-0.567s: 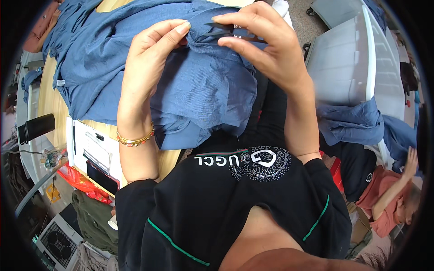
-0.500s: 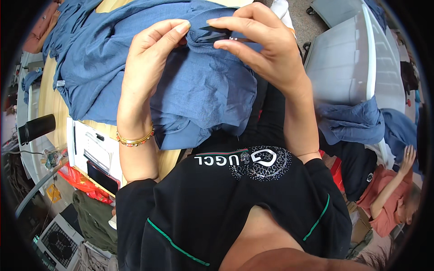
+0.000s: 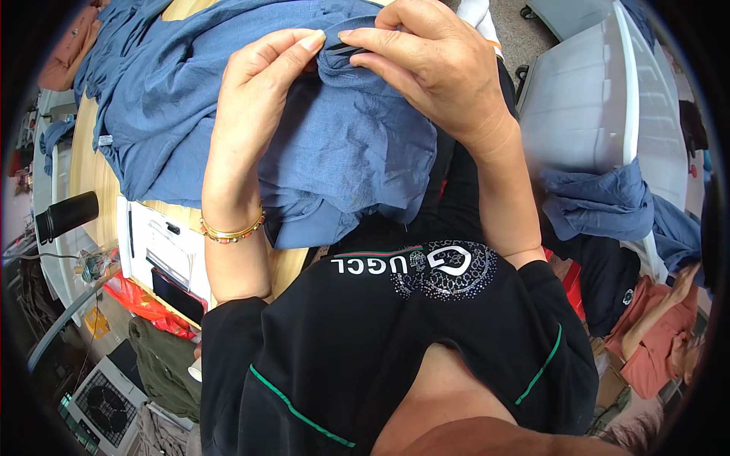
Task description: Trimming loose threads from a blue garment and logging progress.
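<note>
A large blue cloth garment lies bunched over the table and hangs down toward my lap. My left hand pinches a fold of it between thumb and fingers. Close beside it on the right, my right hand closes its thumb and fingers on small dark thread snips. Their tips point left, into the fold by my left fingertips. Most of the snips is hidden behind my right fingers, and whether the blades touch a thread cannot be made out.
The light wood table carries a black cylindrical cup and a white tray with a phone. Blue cloth hangs over a pale plastic bin at right. Another person's arm shows beyond it.
My right hand has shifted slightly left, bringing the snips closer to my left fingertips and covering more of them. My left hand keeps its pinch on the cloth.
</note>
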{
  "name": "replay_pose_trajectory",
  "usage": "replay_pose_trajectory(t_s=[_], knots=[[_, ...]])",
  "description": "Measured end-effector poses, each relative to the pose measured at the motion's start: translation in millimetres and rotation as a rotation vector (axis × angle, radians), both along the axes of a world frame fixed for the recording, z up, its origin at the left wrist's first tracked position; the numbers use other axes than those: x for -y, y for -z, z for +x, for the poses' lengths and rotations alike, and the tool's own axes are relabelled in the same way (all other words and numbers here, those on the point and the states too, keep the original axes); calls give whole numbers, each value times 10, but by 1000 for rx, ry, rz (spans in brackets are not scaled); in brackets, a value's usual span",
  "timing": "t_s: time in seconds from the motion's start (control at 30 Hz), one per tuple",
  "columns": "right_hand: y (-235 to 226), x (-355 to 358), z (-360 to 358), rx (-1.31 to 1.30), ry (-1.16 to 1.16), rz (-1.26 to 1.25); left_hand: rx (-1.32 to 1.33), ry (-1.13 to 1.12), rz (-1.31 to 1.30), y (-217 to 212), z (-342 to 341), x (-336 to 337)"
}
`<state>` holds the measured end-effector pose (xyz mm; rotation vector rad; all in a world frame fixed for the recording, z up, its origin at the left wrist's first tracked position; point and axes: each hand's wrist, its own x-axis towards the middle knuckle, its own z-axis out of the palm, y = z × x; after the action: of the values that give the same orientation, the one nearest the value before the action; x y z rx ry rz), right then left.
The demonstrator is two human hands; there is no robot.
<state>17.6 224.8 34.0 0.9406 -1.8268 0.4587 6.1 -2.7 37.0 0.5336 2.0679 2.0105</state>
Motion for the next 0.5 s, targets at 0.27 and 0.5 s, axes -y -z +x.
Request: replay_pose_trajectory(t_s=[0.27, 0.5], knots=[[-24, -43, 0, 93, -72, -158, -33, 9, -78, -55, -80, 3], [-131, -706, 522, 558, 91, -430, -747, 270, -1018, -255, -406, -226]])
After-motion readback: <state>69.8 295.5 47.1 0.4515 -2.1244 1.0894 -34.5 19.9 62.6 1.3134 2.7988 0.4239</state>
